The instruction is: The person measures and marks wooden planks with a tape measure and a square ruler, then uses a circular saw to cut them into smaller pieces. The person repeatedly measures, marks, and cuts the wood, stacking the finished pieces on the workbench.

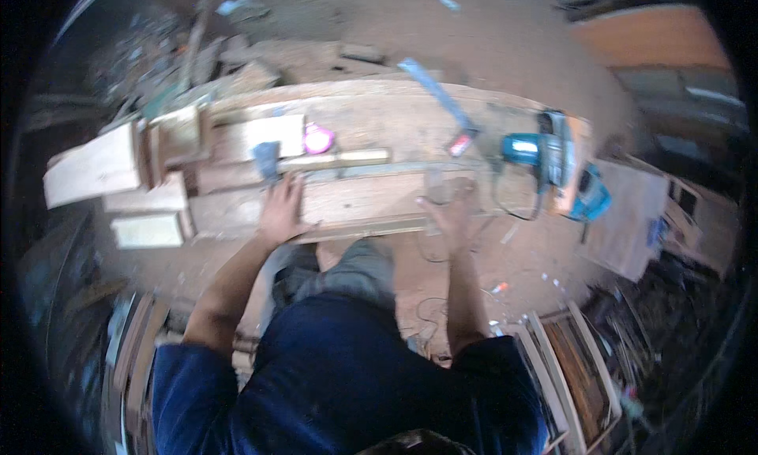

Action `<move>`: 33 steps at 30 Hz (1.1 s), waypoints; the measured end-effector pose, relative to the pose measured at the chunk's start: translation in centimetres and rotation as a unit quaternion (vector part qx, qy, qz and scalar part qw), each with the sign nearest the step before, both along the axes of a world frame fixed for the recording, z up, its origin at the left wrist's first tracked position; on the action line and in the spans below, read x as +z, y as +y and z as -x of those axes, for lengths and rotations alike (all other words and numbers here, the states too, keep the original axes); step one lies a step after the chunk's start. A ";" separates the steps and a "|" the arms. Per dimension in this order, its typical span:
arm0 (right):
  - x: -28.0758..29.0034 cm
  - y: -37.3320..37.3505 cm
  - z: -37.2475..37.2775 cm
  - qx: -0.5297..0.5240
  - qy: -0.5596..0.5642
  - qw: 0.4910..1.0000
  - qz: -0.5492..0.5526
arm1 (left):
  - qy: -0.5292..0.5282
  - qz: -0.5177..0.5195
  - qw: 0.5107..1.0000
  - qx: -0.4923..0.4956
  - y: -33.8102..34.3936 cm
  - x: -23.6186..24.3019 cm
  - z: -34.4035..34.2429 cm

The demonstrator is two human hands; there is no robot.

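Note:
My left hand [283, 214] lies with fingers spread on the left part of a long pale board [355, 194] along the near edge of the wooden bench. My right hand [448, 214] is at the board's right end, thumb and fingers apart, beside a blurred greyish piece [434, 182]. Behind the board lie a wooden bar [339, 159], a blue-grey object [266, 159], a pink round object [318, 139], a metal straightedge [426, 84] and a small red item [459, 145]. At the bench's right is a teal power tool [521, 147] with a cord.
Stacked wood blocks [91, 167] sit at the left end. Another teal tool [592, 198] and a leaning panel [624, 226] are at the right. Rubble [229, 60] lies beyond the bench. Timber frames [564, 360] and planks [134, 360] flank me; cords run on the floor below.

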State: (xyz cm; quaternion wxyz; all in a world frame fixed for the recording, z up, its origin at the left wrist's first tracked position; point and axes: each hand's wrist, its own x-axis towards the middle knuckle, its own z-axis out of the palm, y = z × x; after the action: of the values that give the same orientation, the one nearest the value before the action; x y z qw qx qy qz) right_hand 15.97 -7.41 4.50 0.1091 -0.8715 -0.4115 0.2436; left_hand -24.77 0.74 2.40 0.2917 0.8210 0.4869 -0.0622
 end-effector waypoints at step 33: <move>-6.3 -2.3 15.0 -0.084 0.336 0.923 -0.171 | 0.069 0.016 0.997 -0.028 1.1 2.4 10.2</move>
State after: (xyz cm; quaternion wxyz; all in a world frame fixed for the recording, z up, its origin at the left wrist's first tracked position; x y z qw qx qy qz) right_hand 0.97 -9.70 -1.80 0.4080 -0.7380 -0.3116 0.4380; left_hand -34.93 1.80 4.85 0.2688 0.8232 0.4815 -0.1350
